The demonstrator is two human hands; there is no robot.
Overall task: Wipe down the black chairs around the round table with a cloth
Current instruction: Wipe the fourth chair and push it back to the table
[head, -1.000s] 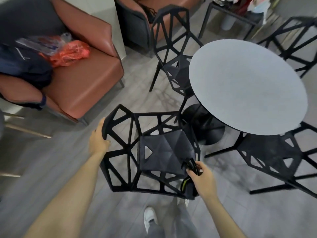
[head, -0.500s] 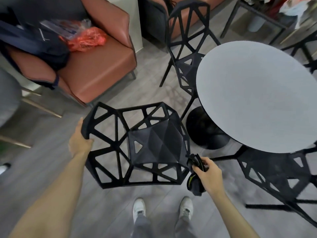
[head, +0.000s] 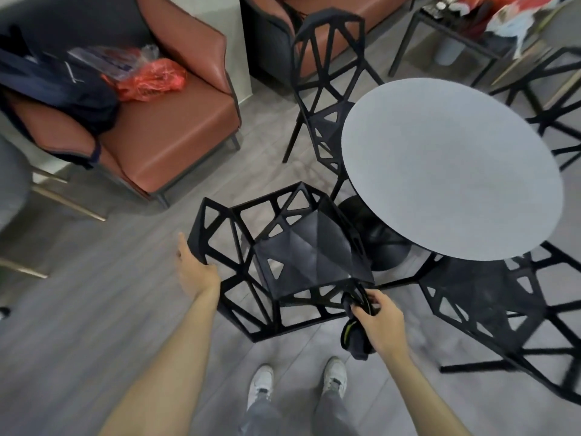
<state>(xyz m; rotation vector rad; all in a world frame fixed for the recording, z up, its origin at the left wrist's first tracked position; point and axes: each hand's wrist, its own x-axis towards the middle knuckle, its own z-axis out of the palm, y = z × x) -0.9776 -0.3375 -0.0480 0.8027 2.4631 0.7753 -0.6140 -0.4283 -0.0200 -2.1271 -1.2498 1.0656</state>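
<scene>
A black lattice chair stands in front of me beside the round grey table. My left hand is at the chair's backrest edge on the left, thumb up, fingers behind the frame. My right hand grips a dark cloth with a yellow-green trim and holds it against the chair's near right corner. Another black chair stands at the far side of the table, one more at the right, and part of a third at the upper right.
A brown leather armchair with a dark bag and an orange plastic bag stands at the left. A second armchair and a dark side table lie beyond. My white shoes stand on grey wood flooring.
The chair has turned and shifted toward the table. My left hand has stayed on its backrest edge and my right hand, with the cloth, on its near right corner.
</scene>
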